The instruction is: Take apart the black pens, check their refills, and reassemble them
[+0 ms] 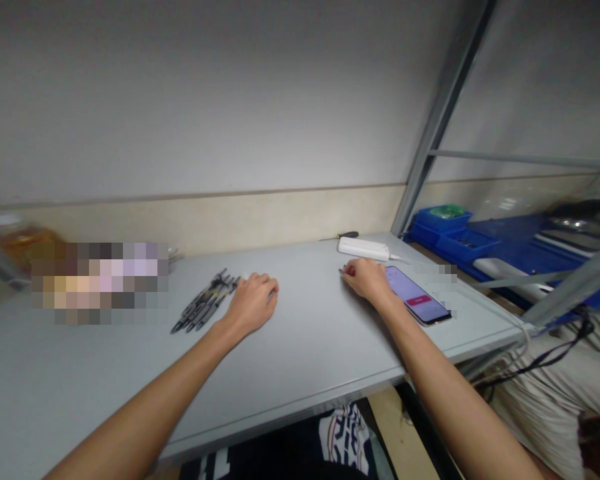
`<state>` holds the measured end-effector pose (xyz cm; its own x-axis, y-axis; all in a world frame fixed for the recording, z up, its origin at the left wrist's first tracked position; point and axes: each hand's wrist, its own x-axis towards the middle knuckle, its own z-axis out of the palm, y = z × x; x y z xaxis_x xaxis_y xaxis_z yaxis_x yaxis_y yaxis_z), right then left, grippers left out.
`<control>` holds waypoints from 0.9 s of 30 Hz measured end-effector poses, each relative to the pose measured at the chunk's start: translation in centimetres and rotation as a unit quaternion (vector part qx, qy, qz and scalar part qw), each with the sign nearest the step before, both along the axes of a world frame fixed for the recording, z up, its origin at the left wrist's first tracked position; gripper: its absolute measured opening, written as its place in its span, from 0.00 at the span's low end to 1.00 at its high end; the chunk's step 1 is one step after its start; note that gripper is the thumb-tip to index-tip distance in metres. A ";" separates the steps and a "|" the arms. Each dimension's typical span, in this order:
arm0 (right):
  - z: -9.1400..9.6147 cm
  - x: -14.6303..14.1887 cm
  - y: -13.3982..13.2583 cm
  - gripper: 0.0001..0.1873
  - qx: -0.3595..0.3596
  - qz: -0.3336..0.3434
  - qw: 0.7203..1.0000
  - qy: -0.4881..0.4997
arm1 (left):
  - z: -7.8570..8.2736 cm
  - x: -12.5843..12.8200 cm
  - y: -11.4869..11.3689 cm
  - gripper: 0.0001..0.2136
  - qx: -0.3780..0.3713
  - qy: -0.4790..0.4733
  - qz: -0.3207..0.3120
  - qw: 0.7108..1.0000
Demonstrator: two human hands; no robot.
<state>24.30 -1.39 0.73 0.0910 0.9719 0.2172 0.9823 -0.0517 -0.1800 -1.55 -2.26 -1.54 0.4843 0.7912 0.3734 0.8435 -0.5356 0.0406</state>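
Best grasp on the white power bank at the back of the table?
Pinch the white power bank across its narrow width at mid-length, coming from above. It lies flat and long, side to side, so the long edges are free. Stay off its right end, where a cable leaves it. The right hand is nearest.

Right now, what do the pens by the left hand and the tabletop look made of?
Pens: likely plastic, dark grey barrels with a dull sheen; too small to be sure. Table: pale grey, smooth matt sheet, probably laminate or coated board, with a soft glare and a thin edge at the front.
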 end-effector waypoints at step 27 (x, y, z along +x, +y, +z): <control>-0.8 0.0 0.3 0.14 -0.007 -0.023 1.000 -0.001 | 0.5 0.0 -0.3 0.10 -0.048 0.027 0.067 0.996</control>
